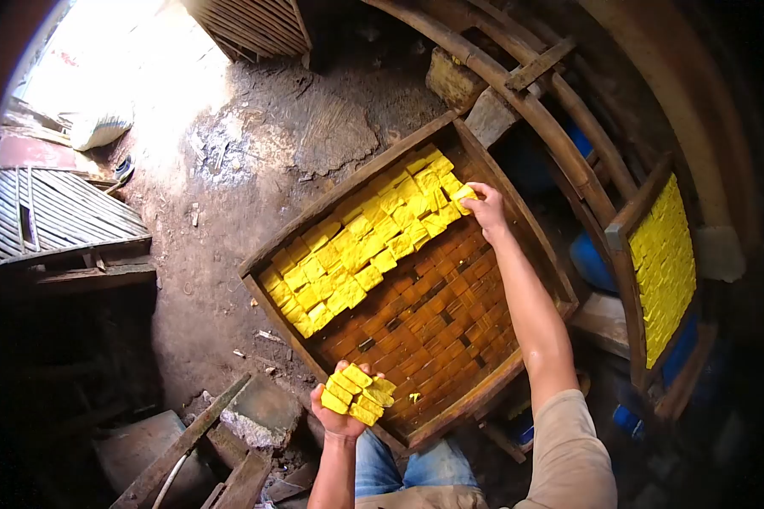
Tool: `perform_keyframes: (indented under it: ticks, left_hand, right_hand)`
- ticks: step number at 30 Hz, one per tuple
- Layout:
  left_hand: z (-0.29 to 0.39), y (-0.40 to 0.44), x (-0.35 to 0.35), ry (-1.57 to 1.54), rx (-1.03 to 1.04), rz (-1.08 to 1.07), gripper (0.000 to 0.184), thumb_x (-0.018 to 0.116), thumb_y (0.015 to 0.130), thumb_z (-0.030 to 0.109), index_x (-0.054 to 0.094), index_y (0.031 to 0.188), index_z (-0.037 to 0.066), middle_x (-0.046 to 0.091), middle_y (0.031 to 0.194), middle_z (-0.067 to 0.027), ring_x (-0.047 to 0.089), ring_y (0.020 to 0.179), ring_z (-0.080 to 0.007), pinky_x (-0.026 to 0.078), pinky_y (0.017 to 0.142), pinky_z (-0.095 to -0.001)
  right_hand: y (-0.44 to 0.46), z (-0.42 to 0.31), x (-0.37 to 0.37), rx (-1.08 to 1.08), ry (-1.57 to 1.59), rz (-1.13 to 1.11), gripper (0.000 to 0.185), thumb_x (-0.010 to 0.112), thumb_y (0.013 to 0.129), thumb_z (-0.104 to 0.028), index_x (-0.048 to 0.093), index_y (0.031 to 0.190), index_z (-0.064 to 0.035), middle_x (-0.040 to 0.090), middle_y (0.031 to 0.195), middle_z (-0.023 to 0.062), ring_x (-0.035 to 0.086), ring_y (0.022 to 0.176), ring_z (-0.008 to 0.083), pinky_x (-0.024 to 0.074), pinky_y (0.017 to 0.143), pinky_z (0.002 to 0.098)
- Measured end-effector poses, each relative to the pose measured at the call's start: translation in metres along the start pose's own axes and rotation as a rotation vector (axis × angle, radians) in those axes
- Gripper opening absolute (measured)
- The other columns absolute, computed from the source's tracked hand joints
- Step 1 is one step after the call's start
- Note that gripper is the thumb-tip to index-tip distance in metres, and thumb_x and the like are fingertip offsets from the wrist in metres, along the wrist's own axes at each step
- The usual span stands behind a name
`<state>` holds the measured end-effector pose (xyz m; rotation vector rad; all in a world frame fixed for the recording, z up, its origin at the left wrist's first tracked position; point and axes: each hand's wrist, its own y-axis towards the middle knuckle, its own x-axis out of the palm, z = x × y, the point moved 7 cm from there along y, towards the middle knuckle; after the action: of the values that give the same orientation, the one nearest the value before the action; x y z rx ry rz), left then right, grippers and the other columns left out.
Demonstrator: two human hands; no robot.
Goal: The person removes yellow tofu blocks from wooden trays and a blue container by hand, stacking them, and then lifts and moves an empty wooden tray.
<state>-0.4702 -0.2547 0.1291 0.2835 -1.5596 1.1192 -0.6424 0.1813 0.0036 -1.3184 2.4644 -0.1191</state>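
A wooden-framed tray (446, 327) with a woven bamboo bottom lies in front of me. Overlapping rows of yellow tofu pieces (348, 254) cover its far side. My right hand (487, 212) is closed on a yellow tofu piece (465, 197) at the right end of these rows, beside the tray's right wall. Near the tray's front left edge, my left hand (329, 417) cups a small pile of tofu pieces (361, 394); its fingers are partly hidden beneath them. A small yellow crumb (414, 397) sits on the weave close by.
To the right, a second tray (664, 263) packed with yellow pieces stands tilted against a bamboo pole rack (560, 127). Blue containers (592, 261) show behind it. Stone blocks and planks (187, 441) lie at the lower left. A slatted bamboo panel (55, 212) is further left, over dirt floor.
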Motion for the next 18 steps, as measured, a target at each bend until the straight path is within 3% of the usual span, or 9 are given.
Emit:
perform_keyframes:
  ticks: [1,2,3,6,9,10,13,17,18]
  left_hand:
    - [-0.007,0.004,-0.001,-0.019,0.012,0.028,0.054,0.055,0.084,0.055,0.053,0.123,0.017,0.056,0.119,-0.0164,0.047,0.118,-0.0428,0.036,0.103,-0.0584]
    - [-0.014,0.008,0.000,-0.018,0.007,0.034,0.054,0.055,0.084,0.054,0.053,0.123,0.017,0.055,0.119,-0.0164,0.047,0.118,-0.0430,0.036,0.103,-0.0584]
    - [-0.019,0.011,0.003,-0.019,0.003,0.041,0.054,0.056,0.084,0.054,0.053,0.123,0.017,0.055,0.119,-0.0164,0.046,0.118,-0.0432,0.035,0.103,-0.0584]
    - [-0.033,0.021,0.009,-0.018,-0.016,0.085,0.054,0.057,0.083,0.053,0.053,0.122,0.017,0.054,0.119,-0.0162,0.046,0.118,-0.0433,0.036,0.103,-0.0583]
    - [-0.038,0.032,0.018,-0.004,-0.007,0.092,0.054,0.058,0.082,0.053,0.053,0.122,0.016,0.053,0.119,-0.0161,0.046,0.118,-0.0433,0.036,0.103,-0.0576]
    - [-0.040,0.035,0.024,-0.078,-0.016,0.067,0.055,0.058,0.081,0.049,0.056,0.121,0.011,0.056,0.121,-0.0183,0.047,0.120,-0.0443,0.033,0.107,-0.0566]
    - [-0.038,0.044,0.032,-0.068,0.004,0.012,0.056,0.057,0.082,0.049,0.056,0.122,0.010,0.056,0.122,-0.0193,0.047,0.121,-0.0451,0.032,0.108,-0.0577]
    - [-0.037,0.055,0.034,0.013,0.024,0.100,0.061,0.057,0.081,0.050,0.054,0.126,0.009,0.056,0.126,-0.0209,0.047,0.123,-0.0459,0.035,0.107,-0.0583]
    - [-0.038,0.060,0.033,0.017,0.011,0.092,0.062,0.057,0.081,0.050,0.054,0.127,0.009,0.055,0.127,-0.0213,0.048,0.124,-0.0459,0.036,0.106,-0.0583]
  right_hand:
    - [0.010,0.003,0.008,-0.012,-0.073,-0.021,0.045,0.073,0.072,-0.009,0.066,0.116,-0.0010,0.062,0.112,0.0129,0.061,0.102,0.0233,0.0481,0.090,0.0318]
    - [0.011,0.011,0.005,0.050,-0.584,0.045,0.049,0.069,0.077,-0.022,0.063,0.124,-0.0080,0.053,0.126,0.0161,0.052,0.118,0.0299,0.0428,0.100,0.0411]
    - [-0.002,-0.009,0.007,0.163,-0.725,0.056,0.054,0.061,0.082,-0.033,0.058,0.133,-0.0154,0.039,0.145,0.0150,0.036,0.134,0.0326,0.0312,0.109,0.0505]
    - [-0.017,-0.019,0.023,0.177,-0.784,0.027,0.061,0.056,0.084,-0.033,0.047,0.141,-0.0130,0.025,0.158,0.0090,0.026,0.142,0.0301,0.0212,0.113,0.0557]
    - [-0.031,-0.024,0.028,-0.201,-0.581,0.054,0.047,0.067,0.072,-0.018,0.052,0.114,-0.0043,0.058,0.116,0.0165,0.054,0.113,0.0332,0.0425,0.098,0.0426]
    - [-0.032,-0.033,0.025,-0.272,-0.376,0.080,0.046,0.071,0.065,-0.010,0.049,0.106,-0.0050,0.058,0.101,0.0138,0.058,0.101,0.0304,0.0464,0.089,0.0381]
    - [-0.013,-0.011,0.014,0.064,0.203,-0.024,0.053,0.072,0.066,-0.009,0.051,0.115,-0.0032,0.060,0.098,0.0153,0.062,0.090,0.0266,0.0497,0.082,0.0378]
    - [0.029,-0.024,0.026,-0.049,-0.063,-0.058,0.047,0.069,0.072,-0.016,0.062,0.114,0.0023,0.063,0.105,0.0153,0.062,0.095,0.0313,0.0495,0.088,0.0387]
    - [0.036,-0.028,0.029,-0.186,-0.404,0.035,0.048,0.065,0.074,-0.024,0.064,0.113,0.0041,0.061,0.118,0.0193,0.057,0.110,0.0340,0.0439,0.098,0.0416]
